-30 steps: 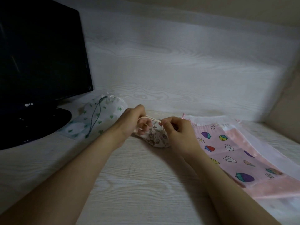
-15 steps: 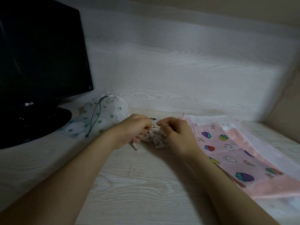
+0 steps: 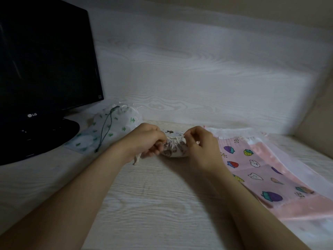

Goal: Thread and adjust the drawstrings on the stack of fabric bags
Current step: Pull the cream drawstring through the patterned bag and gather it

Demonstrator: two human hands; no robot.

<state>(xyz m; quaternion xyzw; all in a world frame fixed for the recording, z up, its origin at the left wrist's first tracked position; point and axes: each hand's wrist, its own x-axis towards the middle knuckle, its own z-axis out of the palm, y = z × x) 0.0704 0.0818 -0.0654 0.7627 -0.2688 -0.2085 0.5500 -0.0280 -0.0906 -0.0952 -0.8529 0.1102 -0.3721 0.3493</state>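
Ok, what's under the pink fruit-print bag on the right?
A plain pink fabric shows past the fruit-print bag on its right edge, and a white sheer layer lies beyond that, all on the table. Whether more layers lie beneath cannot be seen: it is covered.

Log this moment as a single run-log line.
left hand: grips drawstring | right hand: pinches drawstring at bag mouth | small printed bag: gathered shut, on desk between hands | pink bags: flat at right

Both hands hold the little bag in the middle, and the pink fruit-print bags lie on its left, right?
Not quite: the head view shows the pink fruit-print bags on its right. The left hand and right hand do hold the little bag.
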